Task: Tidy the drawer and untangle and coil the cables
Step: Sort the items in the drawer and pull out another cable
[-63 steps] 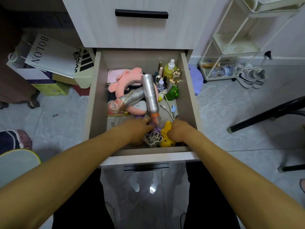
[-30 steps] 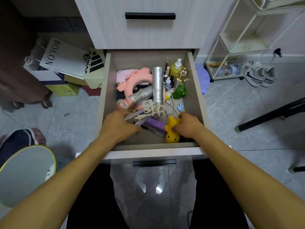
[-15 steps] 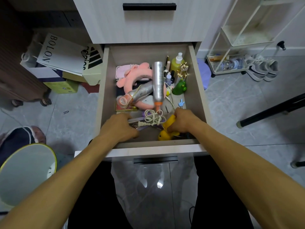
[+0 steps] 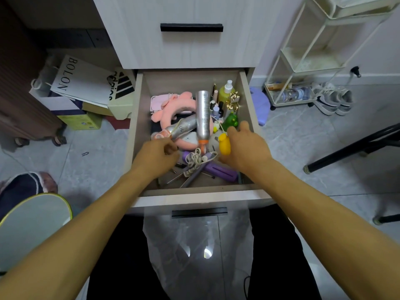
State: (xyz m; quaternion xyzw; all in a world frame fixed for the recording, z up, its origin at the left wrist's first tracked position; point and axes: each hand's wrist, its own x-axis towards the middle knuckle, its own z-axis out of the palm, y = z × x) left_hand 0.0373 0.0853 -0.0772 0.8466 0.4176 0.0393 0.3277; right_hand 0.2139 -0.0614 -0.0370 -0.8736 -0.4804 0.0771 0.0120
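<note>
Trouble could start with the tangled cream cable bundle at the front of the open pale wooden drawer: a strand runs back under the tall silver orange-capped bottle (propped, seemingly loosely), so tugging may topple it. Left hand pinches that strand; right hand holds the yellow rubber duck toy. Purple flat case crowds beside the bundle.

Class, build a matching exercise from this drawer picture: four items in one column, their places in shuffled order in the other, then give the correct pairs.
Items
1. yellow toy
2. white cable
3. green toy
4. spray bottle

Places
A. back right corner of the drawer
B. in the right hand
C. bunched between the two hands, near the left hand
D. in front of the gold ornament

Pairs: 1-B, 2-C, 3-D, 4-A
</note>
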